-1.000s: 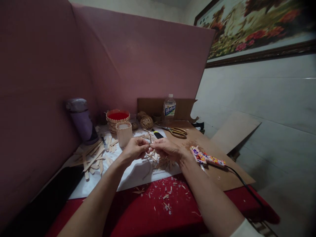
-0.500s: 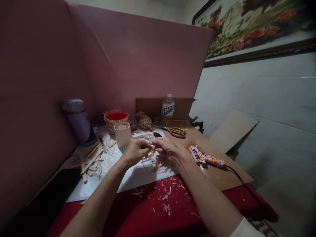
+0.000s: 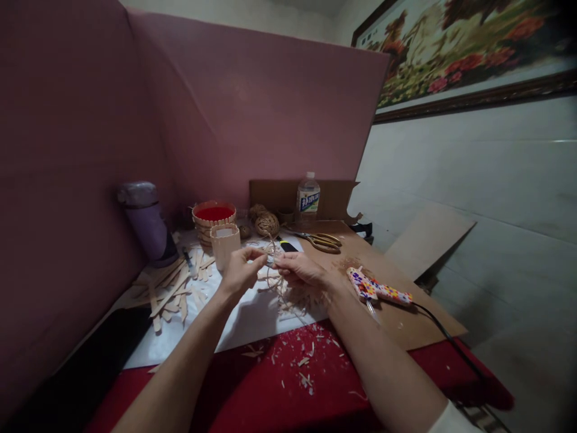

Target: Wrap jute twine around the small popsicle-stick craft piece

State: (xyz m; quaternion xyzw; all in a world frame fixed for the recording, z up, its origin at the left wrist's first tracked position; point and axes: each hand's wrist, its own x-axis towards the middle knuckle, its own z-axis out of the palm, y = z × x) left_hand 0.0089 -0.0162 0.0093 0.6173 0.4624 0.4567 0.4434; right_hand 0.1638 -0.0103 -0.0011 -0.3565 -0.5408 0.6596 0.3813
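My left hand (image 3: 243, 270) and my right hand (image 3: 301, 269) meet above the white paper, fingertips pinched close together. Brown twine (image 3: 269, 279) runs through them, with loose loops hanging below. A small pale, shiny bit shows between the fingertips, too small to name. Behind the hands sits a ball of twine (image 3: 267, 224). Just left of my left hand stands a small cup made of wooden sticks (image 3: 226, 249), in front of a larger stick-sided basket with a red inside (image 3: 205, 230). Beyond my right hand lies a black-and-yellow tool (image 3: 287, 246), partly hidden.
Scissors (image 3: 325, 243) and a flower-patterned glue gun (image 3: 378, 290) with a cord lie on brown cardboard (image 3: 419, 325). At left are wooden sticks (image 3: 169, 291) and a purple flask (image 3: 148, 231). A plastic bottle (image 3: 309, 201) stands behind. Scraps litter the red cloth (image 3: 270, 385).
My hands have shifted slightly left, and the left fingers have straightened a little. More twine now shows above and below the fingertips.
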